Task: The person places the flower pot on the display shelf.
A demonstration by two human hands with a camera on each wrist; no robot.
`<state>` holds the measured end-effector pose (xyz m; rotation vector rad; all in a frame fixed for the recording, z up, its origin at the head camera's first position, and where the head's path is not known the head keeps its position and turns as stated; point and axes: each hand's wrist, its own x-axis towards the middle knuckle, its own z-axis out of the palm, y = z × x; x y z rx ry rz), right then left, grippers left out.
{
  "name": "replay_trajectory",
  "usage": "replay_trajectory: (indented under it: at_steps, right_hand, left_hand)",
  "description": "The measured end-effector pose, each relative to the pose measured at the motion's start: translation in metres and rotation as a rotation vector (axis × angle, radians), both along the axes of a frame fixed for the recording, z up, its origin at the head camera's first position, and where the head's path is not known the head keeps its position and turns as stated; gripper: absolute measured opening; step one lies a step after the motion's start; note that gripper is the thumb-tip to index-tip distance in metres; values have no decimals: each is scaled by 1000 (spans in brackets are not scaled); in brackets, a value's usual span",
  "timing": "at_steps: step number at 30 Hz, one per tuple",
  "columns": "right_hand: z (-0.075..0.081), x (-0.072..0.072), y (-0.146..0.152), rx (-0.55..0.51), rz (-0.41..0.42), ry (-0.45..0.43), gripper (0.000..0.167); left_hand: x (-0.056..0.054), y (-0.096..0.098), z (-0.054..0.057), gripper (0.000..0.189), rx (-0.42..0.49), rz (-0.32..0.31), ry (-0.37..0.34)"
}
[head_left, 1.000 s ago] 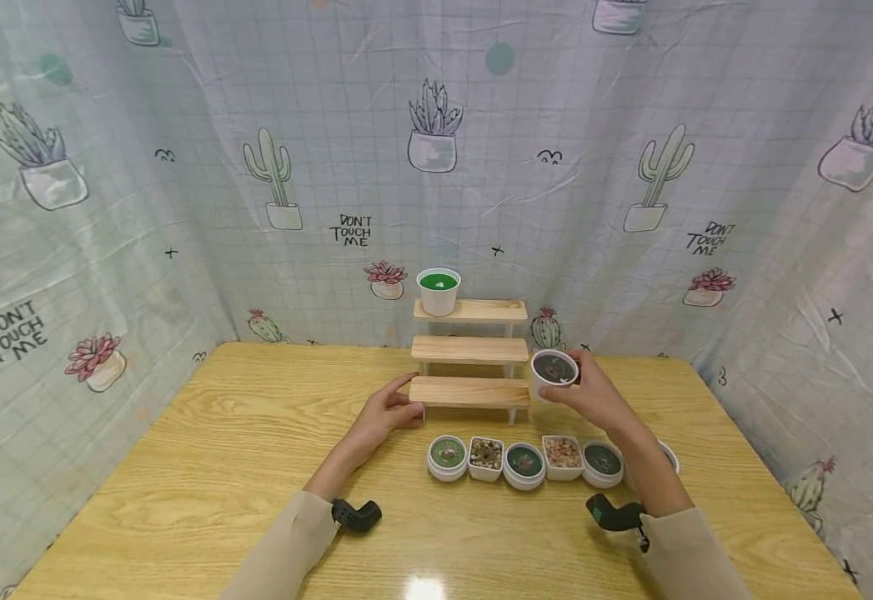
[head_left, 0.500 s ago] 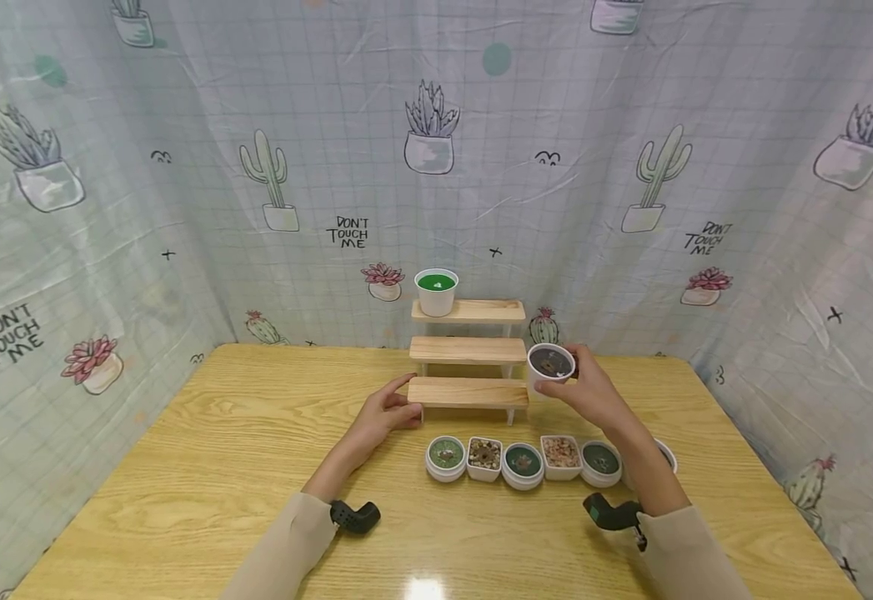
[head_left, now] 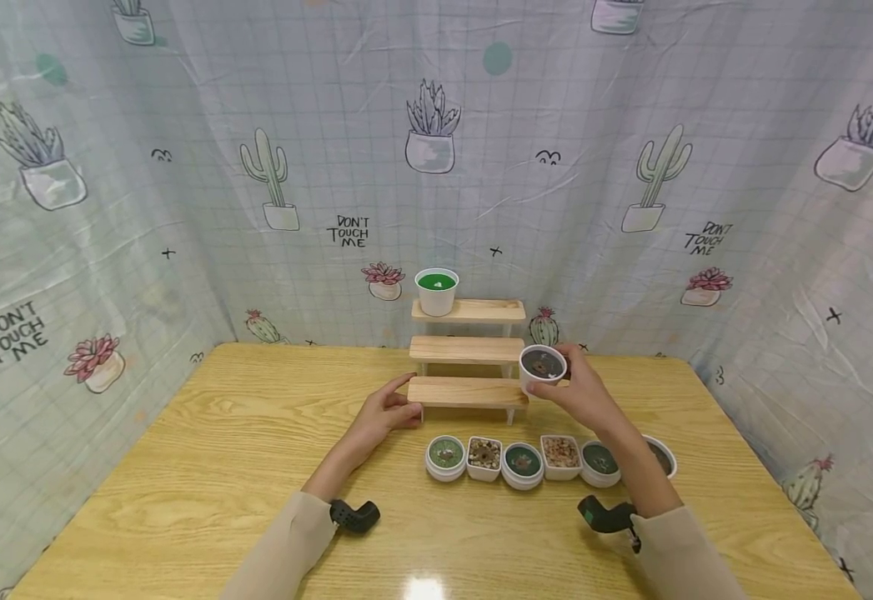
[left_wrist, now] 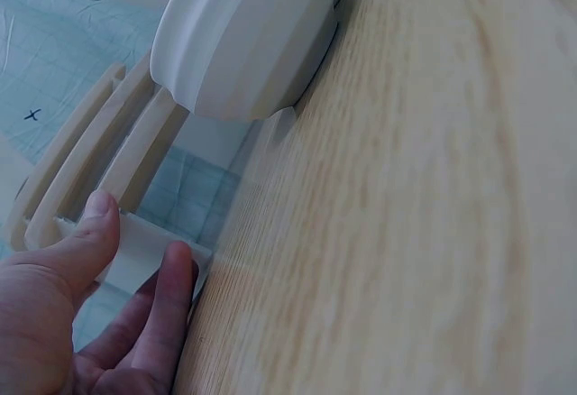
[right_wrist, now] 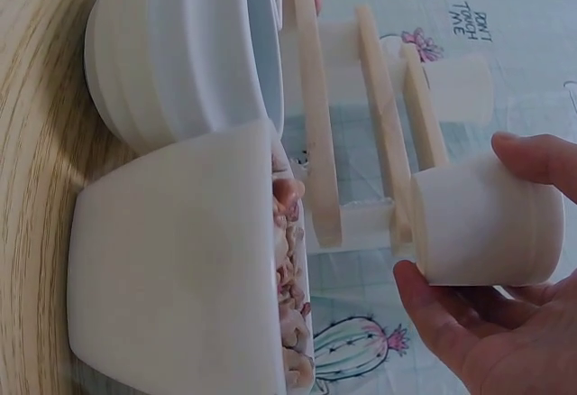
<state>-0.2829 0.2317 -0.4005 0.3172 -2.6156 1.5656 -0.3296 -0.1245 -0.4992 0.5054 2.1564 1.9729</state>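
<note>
My right hand (head_left: 582,390) grips a round white pot (right_wrist: 469,219) between thumb and fingers. Dark grey material with a brown spot in the middle fills that pot, which is upright at the right end of the three-step wooden display stand (head_left: 469,392). In the head view the pot overlaps the ends of the lower and middle steps. At the stand's left end, my left hand (head_left: 383,417) holds its lowest step and leg, thumb at the plank (left_wrist: 144,165) and fingers by the white leg. A white pot with a bright green top (head_left: 436,293) stands on the left of the top step.
In front of the stand, a row of small white pots crosses the wooden table (head_left: 256,433): a green-topped round pot (head_left: 446,458), a square pebble pot (head_left: 484,458), a square pinkish-gravel pot (head_left: 560,457) and several others. My right forearm partly covers the rightmost pot (head_left: 661,455). A cactus-print curtain (head_left: 346,167) hangs behind.
My right hand has brought the dark-filled pot slightly left, nearer the stand's steps. More of the rightmost pot shows beside the forearm. My left hand stays at the stand.
</note>
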Motion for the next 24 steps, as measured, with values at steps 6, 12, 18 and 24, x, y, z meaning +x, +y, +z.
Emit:
replay_trajectory:
  at_steps: [6, 12, 18, 24]
  right_hand:
    - [1, 2, -4, 1, 2, -4, 80]
    - [1, 3, -6, 24, -9, 5, 78]
    - [3, 3, -7, 31, -2, 5, 77]
    - [2, 0, -11, 10, 13, 0, 79]
  left_hand:
    - [0, 1, -1, 72, 14, 19, -11]
    - [-2, 2, -2, 72, 7, 3, -5]
    - [-5, 3, -2, 73, 8, -4, -1]
    - [-5, 2, -3, 73, 6, 4, 0]
